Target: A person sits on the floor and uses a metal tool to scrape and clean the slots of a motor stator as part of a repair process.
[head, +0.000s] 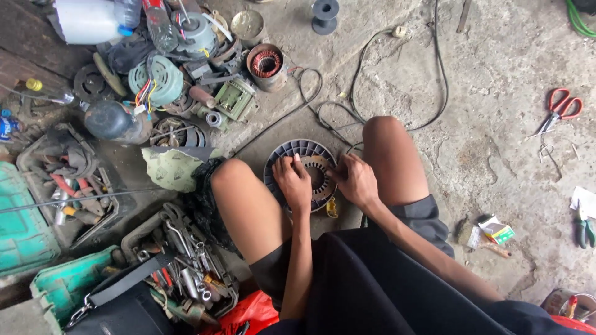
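Observation:
A round dark fan-motor housing (305,151) with a metal stator ring (320,167) in its middle lies on the concrete floor between my bare knees. My left hand (293,181) rests on its left side, fingers curled onto the ring. My right hand (355,180) presses on the ring's right edge, fingers bent onto it. Both hands touch the stator; whether either pinches a wire or part is hidden by the fingers. A small yellow piece (331,208) lies just below the housing.
Motor parts, a copper-wound stator (267,64), black cables (366,68) and a spool (325,15) lie ahead. Open tool trays (186,260) and green cases (25,229) crowd the left. Red scissors (562,108), pliers (583,229) and a small box (498,231) lie right.

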